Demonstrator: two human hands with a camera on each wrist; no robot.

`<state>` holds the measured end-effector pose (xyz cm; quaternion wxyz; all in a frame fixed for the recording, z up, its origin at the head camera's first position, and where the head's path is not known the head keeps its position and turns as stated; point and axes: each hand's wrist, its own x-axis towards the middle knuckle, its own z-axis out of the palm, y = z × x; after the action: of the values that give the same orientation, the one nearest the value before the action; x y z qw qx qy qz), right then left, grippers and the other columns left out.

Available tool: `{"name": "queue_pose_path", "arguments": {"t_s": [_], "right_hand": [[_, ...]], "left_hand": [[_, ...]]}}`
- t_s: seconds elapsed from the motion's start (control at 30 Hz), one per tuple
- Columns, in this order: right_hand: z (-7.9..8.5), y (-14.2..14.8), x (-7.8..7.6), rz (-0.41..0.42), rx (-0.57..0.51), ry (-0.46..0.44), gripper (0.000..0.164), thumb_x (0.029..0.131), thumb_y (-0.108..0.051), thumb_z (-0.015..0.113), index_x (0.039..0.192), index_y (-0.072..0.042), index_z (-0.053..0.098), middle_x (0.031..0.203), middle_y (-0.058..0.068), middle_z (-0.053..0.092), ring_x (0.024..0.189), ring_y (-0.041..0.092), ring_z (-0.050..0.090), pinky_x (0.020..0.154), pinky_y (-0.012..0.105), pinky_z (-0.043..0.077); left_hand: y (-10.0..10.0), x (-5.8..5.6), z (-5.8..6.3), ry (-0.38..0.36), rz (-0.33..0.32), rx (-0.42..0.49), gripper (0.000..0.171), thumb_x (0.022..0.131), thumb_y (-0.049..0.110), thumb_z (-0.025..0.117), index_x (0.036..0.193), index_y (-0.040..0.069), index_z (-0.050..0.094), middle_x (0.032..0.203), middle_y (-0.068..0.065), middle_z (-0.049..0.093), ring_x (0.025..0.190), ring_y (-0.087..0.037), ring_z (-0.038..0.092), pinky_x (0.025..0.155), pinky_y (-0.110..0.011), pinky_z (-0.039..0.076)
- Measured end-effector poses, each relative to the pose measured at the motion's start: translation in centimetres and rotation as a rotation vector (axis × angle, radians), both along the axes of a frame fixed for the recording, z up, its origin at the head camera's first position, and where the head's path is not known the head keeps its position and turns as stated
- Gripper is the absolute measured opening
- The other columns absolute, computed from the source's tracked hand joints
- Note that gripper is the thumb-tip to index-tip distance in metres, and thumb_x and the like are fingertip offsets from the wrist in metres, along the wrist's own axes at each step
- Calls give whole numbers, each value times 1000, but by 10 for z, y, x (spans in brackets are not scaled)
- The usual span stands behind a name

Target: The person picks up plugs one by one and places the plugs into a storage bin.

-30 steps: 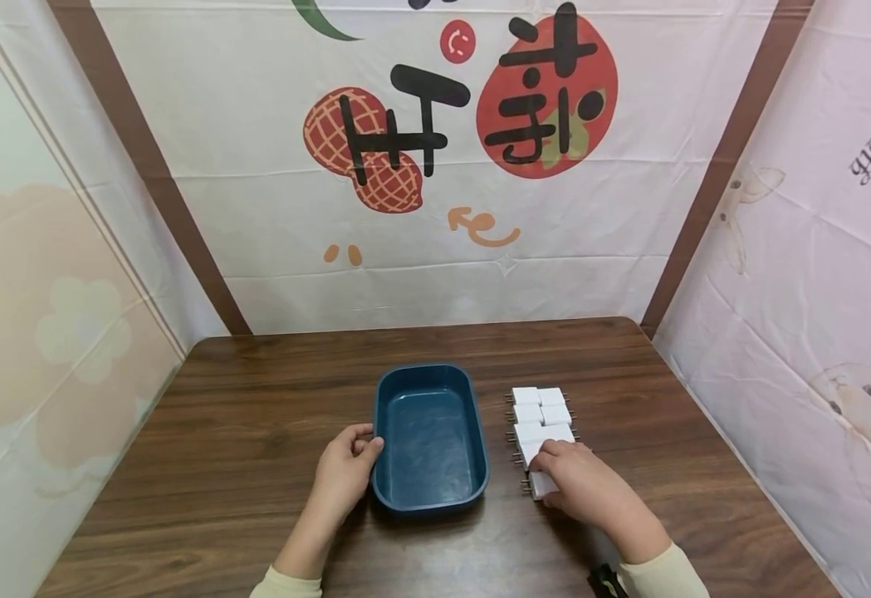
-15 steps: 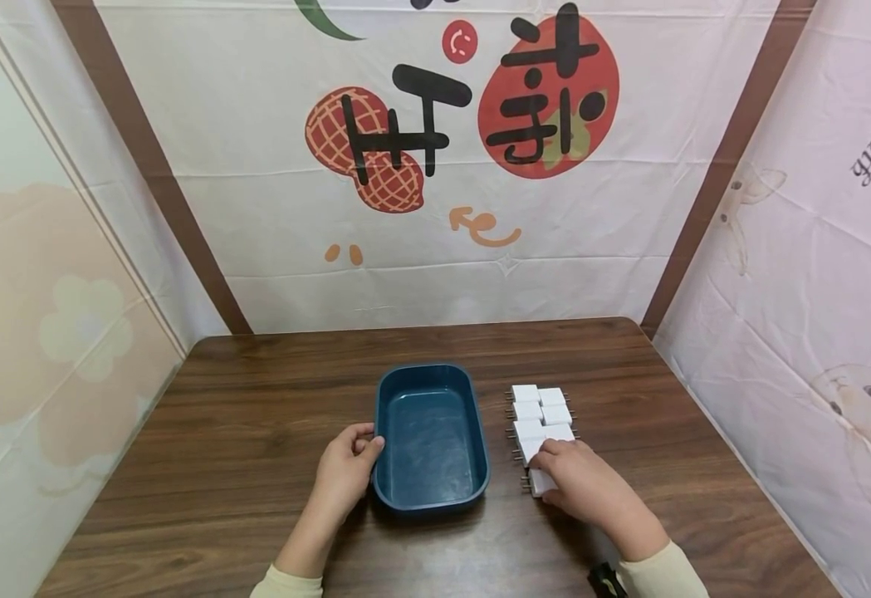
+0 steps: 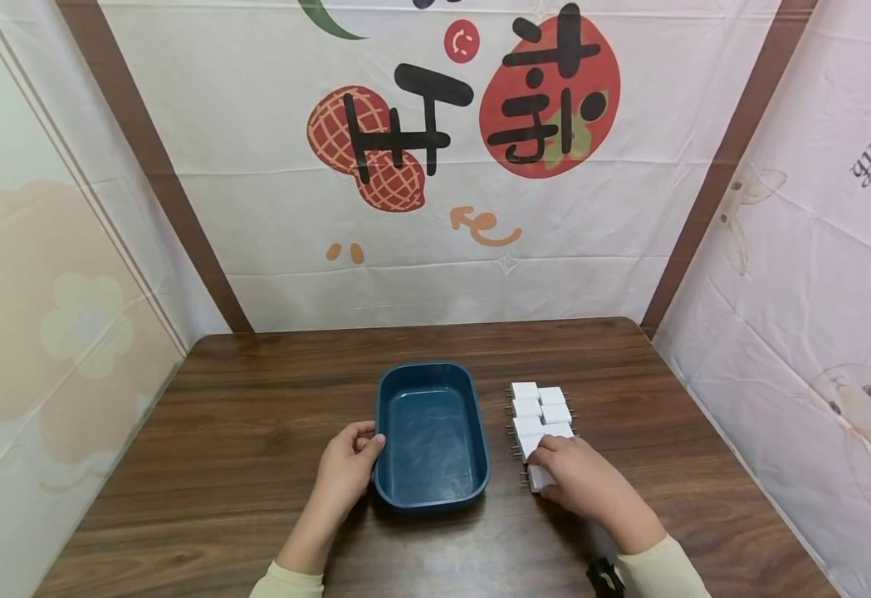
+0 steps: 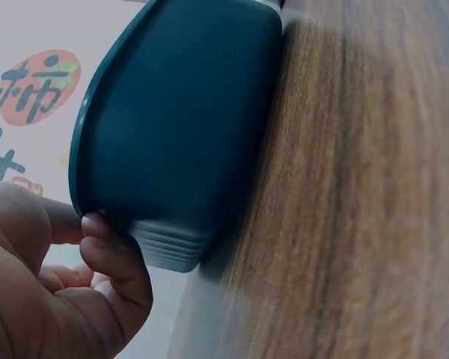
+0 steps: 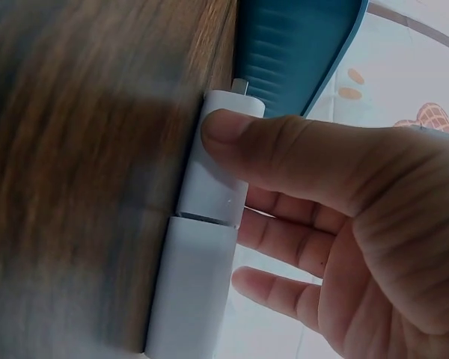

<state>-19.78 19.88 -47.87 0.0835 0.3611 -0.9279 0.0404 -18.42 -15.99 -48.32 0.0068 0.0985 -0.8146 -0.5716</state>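
A deep blue rectangular plastic tray with nothing inside stands mid-table in the head view. My left hand pinches its left rim; in the left wrist view the left hand's fingertips meet the rim's edge. To the right lie white charger plugs in two columns, metal prongs sticking out sideways. My right hand holds the nearest white charger plug, partly covering the row. In the right wrist view its thumb lies on the side of that plug, with the other fingers around the far side.
The brown wooden table carries everything. A printed white curtain hangs behind it, and more fabric hangs at both sides. A black object sits by the right sleeve. Far charger plugs stand close together beyond my right hand.
The left column of charger plugs has slid slightly away from me, with my right hand moving along with the nearest one. My left hand and the tray stay in place.
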Motion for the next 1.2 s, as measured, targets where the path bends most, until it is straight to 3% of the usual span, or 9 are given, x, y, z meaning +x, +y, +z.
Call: {"name": "queue_pose_path", "arguments": {"t_s": [0.53, 1.2], "right_hand": [[9, -6, -3, 0, -2, -5, 34, 75, -22, 90, 102, -10, 72, 98, 0, 64, 88, 16, 64, 79, 39, 55], [37, -17, -4, 41, -25, 12, 34, 80, -22, 86, 108, -10, 71, 99, -1, 63, 88, 18, 64, 79, 39, 55]], "left_hand": [[1, 0, -2, 17, 4, 22, 35, 103, 16, 60, 134, 0, 59, 90, -13, 62, 55, -17, 54, 42, -27, 41], [0, 1, -3, 9, 11, 51, 34, 104, 18, 58, 134, 1, 59, 92, -14, 63, 55, -17, 54, 42, -27, 41]]}}
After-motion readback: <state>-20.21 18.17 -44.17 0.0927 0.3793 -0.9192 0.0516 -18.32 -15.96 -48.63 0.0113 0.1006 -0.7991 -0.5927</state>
